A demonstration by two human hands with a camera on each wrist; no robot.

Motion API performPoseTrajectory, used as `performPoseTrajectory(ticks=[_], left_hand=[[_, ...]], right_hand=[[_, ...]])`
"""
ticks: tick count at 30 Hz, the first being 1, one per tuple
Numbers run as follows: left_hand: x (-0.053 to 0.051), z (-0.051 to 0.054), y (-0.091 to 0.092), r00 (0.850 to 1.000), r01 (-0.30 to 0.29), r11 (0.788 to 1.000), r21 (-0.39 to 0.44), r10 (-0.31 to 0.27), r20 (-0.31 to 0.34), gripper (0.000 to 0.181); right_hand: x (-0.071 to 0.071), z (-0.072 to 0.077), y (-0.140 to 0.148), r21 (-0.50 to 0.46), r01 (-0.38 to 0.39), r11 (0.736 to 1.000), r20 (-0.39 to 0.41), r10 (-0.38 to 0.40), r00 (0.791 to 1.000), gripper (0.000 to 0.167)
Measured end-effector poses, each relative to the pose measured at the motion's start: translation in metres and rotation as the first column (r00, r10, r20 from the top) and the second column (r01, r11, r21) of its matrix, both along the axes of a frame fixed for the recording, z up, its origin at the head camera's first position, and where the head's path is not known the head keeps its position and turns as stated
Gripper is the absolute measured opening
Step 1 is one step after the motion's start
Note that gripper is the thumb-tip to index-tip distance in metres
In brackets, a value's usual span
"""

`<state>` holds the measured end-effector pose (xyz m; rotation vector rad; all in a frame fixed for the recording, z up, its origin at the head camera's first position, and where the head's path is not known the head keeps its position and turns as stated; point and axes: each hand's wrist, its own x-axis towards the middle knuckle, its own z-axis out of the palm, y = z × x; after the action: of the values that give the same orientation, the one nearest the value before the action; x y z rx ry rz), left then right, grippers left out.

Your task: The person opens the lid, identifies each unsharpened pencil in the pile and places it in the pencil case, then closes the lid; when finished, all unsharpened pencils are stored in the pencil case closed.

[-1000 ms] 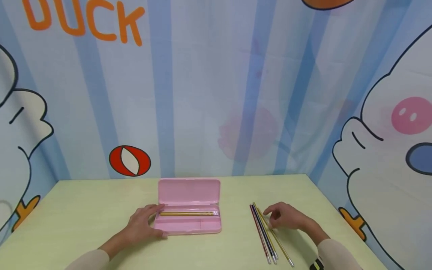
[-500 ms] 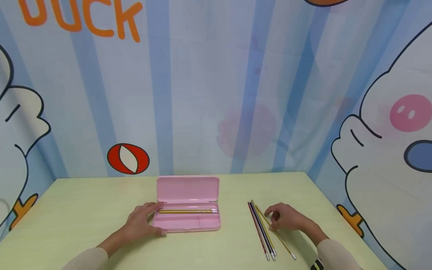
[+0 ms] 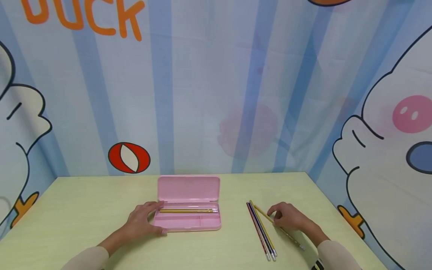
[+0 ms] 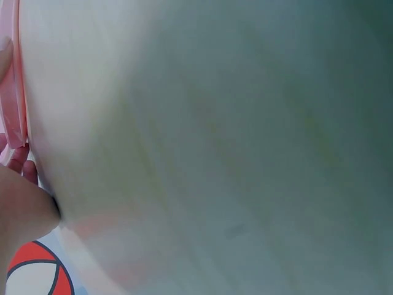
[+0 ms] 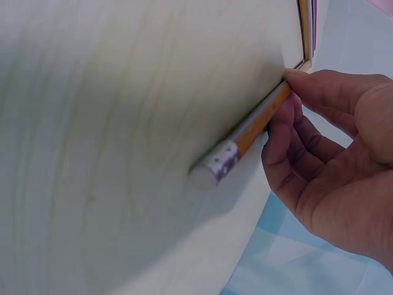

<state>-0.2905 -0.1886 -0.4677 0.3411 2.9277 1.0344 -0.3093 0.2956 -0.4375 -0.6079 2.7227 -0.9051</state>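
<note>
A pink pencil case [image 3: 182, 224] lies with its lid raised on the table, yellow pencils [image 3: 189, 211] in its back compartment. My left hand [image 3: 141, 222] grips the case's left end, thumb at the front corner and fingers at the back. In the left wrist view only a strip of the case [image 4: 13, 92] shows. To the right, my right hand [image 3: 288, 216] pinches a yellow pencil [image 3: 264, 213] between thumb and fingers; its white eraser end [image 5: 206, 175] shows in the right wrist view. Just left of it lie several pencils [image 3: 261, 232] in red, dark blue and yellow, side by side.
The pale yellow table [image 3: 233, 243] ends at a cartoon-printed curtain [image 3: 202, 93] behind and at both sides. Bare tabletop lies between the case and the loose pencils.
My right hand has shifted slightly right, and the yellow pencil has swung away from the others, its eraser end moving right. My left hand stays on the case.
</note>
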Motion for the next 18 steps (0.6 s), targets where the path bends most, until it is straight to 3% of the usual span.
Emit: performPoseTrajectory(ticks=[12, 18], left_hand=[[-0.0007, -0.0034, -0.0012, 1.000, -0.006, 1.000, 0.009, 0.006, 0.000, 0.096], [-0.0005, -0.0050, -0.0015, 1.000, 0.009, 1.000, 0.002, -0.009, -0.026, 0.096]], right_hand=[[0.0016, 0.0036, -0.0026, 0.032, 0.007, 0.999, -0.001, -0.007, 1.000, 0.024], [0.0003, 0.0045, -0.0030, 0.114, 0.012, 0.993, -0.104, 0.000, 0.995, 0.025]])
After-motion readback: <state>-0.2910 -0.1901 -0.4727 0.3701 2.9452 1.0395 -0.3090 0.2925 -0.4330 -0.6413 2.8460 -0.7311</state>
